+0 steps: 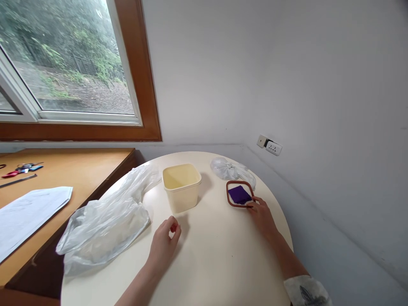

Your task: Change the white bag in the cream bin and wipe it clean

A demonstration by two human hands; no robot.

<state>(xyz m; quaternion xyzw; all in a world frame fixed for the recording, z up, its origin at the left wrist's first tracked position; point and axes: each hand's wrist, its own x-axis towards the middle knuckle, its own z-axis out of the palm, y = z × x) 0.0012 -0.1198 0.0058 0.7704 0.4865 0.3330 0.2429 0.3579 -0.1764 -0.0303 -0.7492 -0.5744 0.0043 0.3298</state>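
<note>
My right hand (pixel 262 213) grips the near right corner of a squarish brown-rimmed lid (pixel 228 196). Inside its rim lies a folded purple cloth (pixel 239 194), close to my fingertips. My left hand (pixel 165 236) hovers over the near left part of the table, its fingers curled in with nothing visible in them. Just beyond it stands a cream plastic tub (pixel 184 197), upright, with its top uncovered and no contents showing.
A crumpled clear plastic bag (pixel 108 225) covers the left side of the round white table (pixel 219 263). Behind the lid lies a knotted plastic bag (pixel 228 169). The wooden desk (pixel 86 163) at left holds papers (pixel 32 212) and keys (pixel 27 168). Walls stand behind and right.
</note>
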